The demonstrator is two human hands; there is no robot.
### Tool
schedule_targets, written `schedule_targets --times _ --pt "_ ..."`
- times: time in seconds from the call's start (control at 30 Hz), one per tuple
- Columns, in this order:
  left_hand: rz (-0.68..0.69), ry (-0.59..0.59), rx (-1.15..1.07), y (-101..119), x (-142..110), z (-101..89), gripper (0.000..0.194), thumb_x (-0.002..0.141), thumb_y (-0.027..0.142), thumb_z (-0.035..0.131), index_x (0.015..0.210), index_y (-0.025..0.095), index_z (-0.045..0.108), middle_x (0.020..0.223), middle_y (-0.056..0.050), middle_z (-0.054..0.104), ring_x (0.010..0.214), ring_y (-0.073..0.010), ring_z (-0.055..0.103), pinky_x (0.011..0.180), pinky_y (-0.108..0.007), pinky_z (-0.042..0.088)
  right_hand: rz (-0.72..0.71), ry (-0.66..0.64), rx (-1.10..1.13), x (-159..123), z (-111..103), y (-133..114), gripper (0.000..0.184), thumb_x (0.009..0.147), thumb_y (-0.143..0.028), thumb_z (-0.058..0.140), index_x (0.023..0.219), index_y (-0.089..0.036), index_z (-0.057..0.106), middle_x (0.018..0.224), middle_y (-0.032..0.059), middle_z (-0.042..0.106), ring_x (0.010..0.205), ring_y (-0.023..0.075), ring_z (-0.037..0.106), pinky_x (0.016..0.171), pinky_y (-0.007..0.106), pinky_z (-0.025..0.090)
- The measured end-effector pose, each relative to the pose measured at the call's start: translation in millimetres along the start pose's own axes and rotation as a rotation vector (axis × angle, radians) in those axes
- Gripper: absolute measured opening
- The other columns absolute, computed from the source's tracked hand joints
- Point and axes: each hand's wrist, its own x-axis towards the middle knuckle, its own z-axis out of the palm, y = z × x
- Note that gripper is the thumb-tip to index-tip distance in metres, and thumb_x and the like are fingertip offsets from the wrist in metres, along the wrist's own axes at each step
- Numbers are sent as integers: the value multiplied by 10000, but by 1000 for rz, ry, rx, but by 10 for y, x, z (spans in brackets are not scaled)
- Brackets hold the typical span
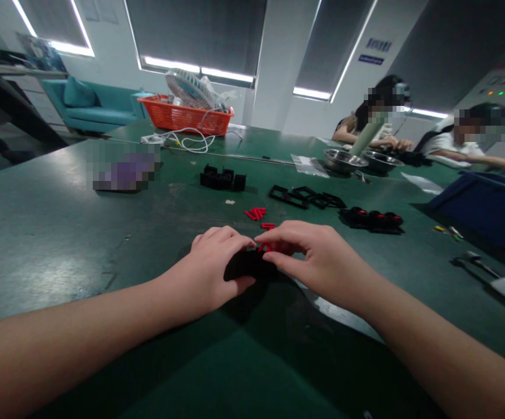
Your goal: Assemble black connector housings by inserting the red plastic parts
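My left hand (217, 265) is closed around the left side of a black plastic part (252, 266) low on the green table. Between the thumb and forefinger of my right hand (311, 253) is a small red piece (265, 248), pinched at the top of that black part. Whether the red piece is seated in it I cannot tell. Just beyond my fingers lie several loose red pieces (256, 213). The underside of the black part is lost in shadow.
Black housings (223, 178), black frames (307, 196) and a black assembly with red inserts (371, 220) lie beyond my hands. A blue bin (488, 206) stands right. Farther back are metal bowls (344, 162), an orange basket (187, 119) and two people working.
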Motion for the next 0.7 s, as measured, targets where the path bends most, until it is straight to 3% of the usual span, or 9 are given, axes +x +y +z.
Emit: schedule_targets --times 0.3,0.7 --pt "-8 -50 -3 14 13 -27 302 779 211 675 1073 203 608 1111 -84 629 1081 -295 550 972 -505 430 -71 -6 34 -4 -4 9 292 879 -97 617 1113 -216 746 1022 56 738 963 188 670 849 312 523" --pt "6 -28 -1 3 9 -16 335 774 214 677 1101 201 607 1119 -85 641 1084 -293 557 969 -502 433 -67 -21 34 -6 -1 18 245 862 -125 646 1071 -201 747 1016 66 731 942 193 675 861 326 523"
